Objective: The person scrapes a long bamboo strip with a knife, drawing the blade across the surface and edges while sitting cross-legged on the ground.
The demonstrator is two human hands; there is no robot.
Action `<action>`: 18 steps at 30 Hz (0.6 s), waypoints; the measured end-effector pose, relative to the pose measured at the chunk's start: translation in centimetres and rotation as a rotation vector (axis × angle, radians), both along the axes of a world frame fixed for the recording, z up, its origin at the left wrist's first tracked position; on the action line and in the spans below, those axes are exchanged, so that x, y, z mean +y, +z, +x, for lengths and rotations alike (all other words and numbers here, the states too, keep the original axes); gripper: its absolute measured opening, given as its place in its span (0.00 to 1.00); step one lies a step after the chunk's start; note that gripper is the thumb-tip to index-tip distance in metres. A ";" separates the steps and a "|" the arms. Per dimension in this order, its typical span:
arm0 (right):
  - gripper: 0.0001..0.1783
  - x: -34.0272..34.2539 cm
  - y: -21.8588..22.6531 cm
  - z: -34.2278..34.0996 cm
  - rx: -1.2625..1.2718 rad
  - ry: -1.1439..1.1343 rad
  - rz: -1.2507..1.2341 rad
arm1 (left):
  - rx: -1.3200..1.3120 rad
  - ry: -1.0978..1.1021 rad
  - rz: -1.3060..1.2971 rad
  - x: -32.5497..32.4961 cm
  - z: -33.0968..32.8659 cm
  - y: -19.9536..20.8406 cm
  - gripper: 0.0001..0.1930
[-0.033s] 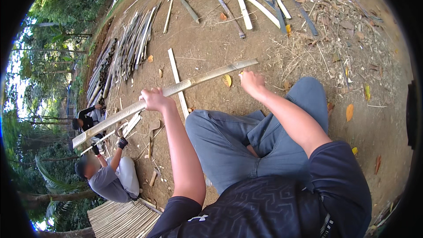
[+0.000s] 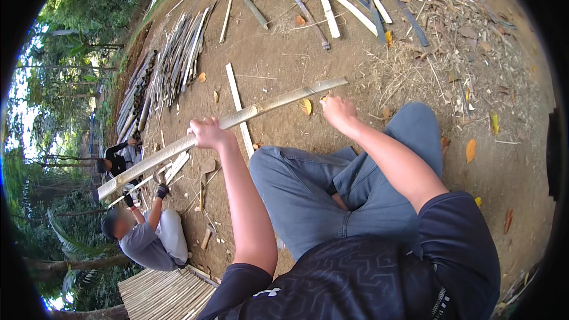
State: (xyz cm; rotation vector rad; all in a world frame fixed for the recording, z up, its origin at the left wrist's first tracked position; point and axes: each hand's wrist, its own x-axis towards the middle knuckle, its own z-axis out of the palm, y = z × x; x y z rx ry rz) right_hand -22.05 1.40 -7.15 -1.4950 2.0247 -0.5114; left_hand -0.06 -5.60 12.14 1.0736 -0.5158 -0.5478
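A long split bamboo strip (image 2: pixel 269 105) slants up to the right across the space before my crossed legs. My left hand (image 2: pixel 211 134) is closed around it near its middle. Close to the strip's upper right end is my right hand (image 2: pixel 339 110), its fingers curled into a fist. A small yellow bit shows at that fist, but what it holds is mostly hidden. A thin dark line crosses the strip just left of the fist; I cannot tell whether it is a blade.
A narrow pale strip (image 2: pixel 233 86) lies beneath the bamboo. Bamboo poles (image 2: pixel 178 53) are piled at the left; dark and pale strips (image 2: pixel 323 6) lie farther off. At left, a person with gloves (image 2: pixel 145 243) sits near a slatted bamboo panel (image 2: pixel 160 293), another person (image 2: pixel 115 157) beyond.
The thin dark line across the strip near its right end shows only now. My hands and the strip have barely moved. The gloved person's hands have shifted slightly.
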 end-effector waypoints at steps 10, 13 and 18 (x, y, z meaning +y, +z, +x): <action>0.18 1.4 1.1 -4.2 -0.086 -0.001 0.220 | -0.043 -0.195 -0.120 1.1 -0.2 0.0 0.12; 0.18 1.1 2.3 -5.4 -0.219 -0.002 0.409 | -0.037 -0.166 -0.128 1.3 -0.7 0.1 0.13; 0.19 1.5 4.5 -5.3 -0.454 -0.053 0.478 | 0.001 -0.129 -0.093 1.6 0.1 -0.3 0.13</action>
